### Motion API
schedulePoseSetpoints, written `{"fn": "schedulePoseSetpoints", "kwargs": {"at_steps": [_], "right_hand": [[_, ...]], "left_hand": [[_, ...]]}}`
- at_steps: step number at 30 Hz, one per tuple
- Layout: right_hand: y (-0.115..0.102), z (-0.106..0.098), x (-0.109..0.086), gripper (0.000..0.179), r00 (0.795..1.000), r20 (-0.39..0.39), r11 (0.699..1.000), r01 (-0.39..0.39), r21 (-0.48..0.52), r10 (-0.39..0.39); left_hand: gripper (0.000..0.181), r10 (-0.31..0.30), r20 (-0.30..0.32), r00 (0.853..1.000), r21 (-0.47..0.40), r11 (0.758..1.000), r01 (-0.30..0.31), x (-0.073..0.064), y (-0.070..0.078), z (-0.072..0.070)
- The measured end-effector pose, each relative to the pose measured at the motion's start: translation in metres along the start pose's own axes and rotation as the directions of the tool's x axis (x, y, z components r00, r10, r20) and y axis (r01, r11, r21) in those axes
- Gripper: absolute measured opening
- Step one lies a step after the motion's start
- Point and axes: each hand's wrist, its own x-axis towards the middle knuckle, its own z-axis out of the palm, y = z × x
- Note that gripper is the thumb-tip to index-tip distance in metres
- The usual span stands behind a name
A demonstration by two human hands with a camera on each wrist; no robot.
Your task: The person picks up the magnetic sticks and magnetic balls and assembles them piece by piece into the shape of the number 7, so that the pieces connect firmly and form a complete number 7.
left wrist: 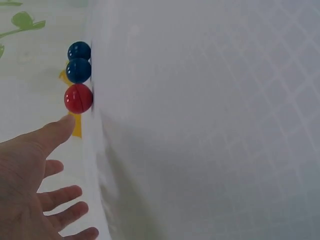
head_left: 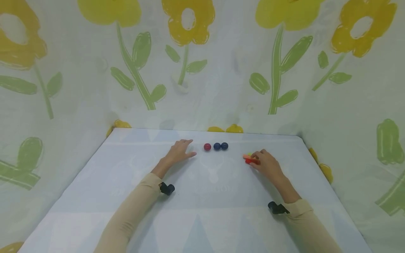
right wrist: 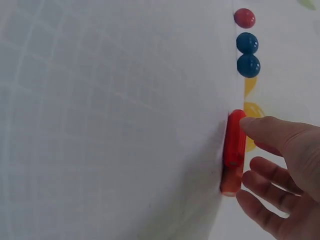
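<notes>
A red ball with a seam line and two dark blue balls lie in a row at the back of the table, the blue pair touching. My left hand hovers to the left of the red ball, fingers spread and holding nothing. Farther right, my right hand has its thumb and fingers around a small bundle of short, rounded sticks. In the right wrist view a ridged red stick lies by the thumb, with an orange stick beyond. A yellow-green piece is mostly hidden behind them.
The white table ends at a flower-printed cloth wall, which also rises on the left and right. Black wrist cameras are strapped to both sleeves.
</notes>
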Motion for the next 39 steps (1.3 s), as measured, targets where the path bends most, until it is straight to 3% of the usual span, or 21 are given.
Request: {"fn": "schedulePoseSetpoints", "kwargs": {"at_steps": [12, 25, 39], "right_hand": [[-0.003, 0.004, 0.002, 0.03, 1.0, 0.024, 1.0, -0.01, -0.02, 0.011], [-0.008, 0.001, 0.007, 0.027, 0.997, 0.072, 1.0, -0.026, -0.009, 0.026], [-0.007, 0.003, 0.01, 0.025, 0.995, 0.086, 0.999, -0.045, 0.014, 0.044]], "left_hand": [[0.064, -0.01, 0.003, 1.0, -0.115, 0.993, 0.011, 0.019, 0.013, 0.013], [0.059, 0.024, 0.007, 1.0, -0.096, 0.995, -0.023, 0.026, 0.024, 0.016], [0.056, -0.012, -0.002, 1.0, -0.105, 0.994, 0.011, 0.036, 0.035, 0.024]]}}
